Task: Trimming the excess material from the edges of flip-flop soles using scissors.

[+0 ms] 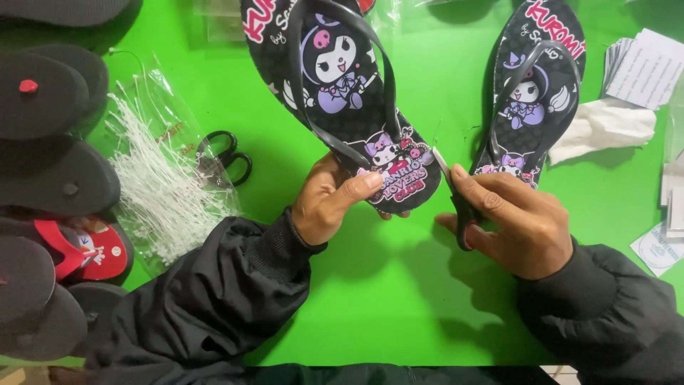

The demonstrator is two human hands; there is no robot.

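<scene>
Green surface: two printed flip-flops; left hand grips one flip-flop, right hand closed on scissors (second pair lies aside).

The tabletop is smooth, matt green. The flip-flop has a matt black foam-like sole with a colour print and a glossy plastic strap. The scissors show pale metal blades and dark handles. The bag is clear, shiny plastic over thin white plastic ties. The sleeves are matt black cloth. The papers look matt white.
</scene>
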